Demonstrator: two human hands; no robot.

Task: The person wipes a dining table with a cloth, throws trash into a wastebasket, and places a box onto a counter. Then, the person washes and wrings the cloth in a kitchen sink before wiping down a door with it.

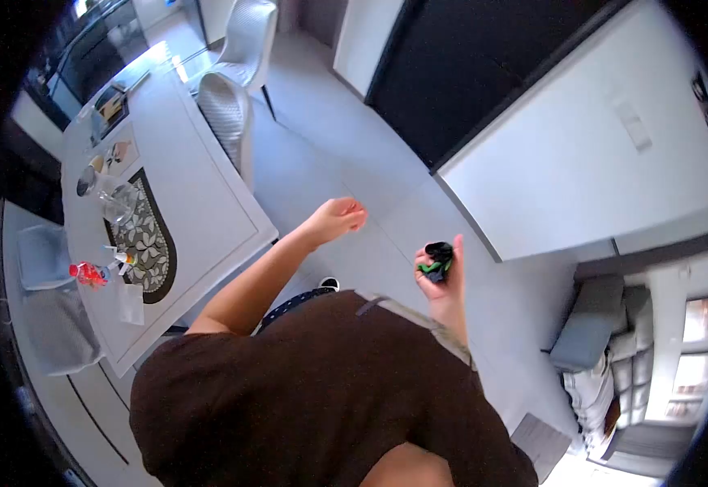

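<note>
In my right hand (443, 280) is a small bundle (436, 261), black with bright green parts; the fingers curl round it, and I cannot make out what it is. My left hand (339, 219) hangs in the air over the grey floor, its fingers curled together, and nothing shows in them. Both hands are in front of my body and apart from each other. The left one is nearer to the corner of the white table (200, 191).
On the table are a patterned dark mat (157, 258), a glass pitcher (118, 203), a red-wrapped item (88, 273) and a tray (112, 109). Pale chairs (225, 118) stand beside it. A white wall (581, 154) rises at the right, and a grey sofa (636, 333) is at lower right.
</note>
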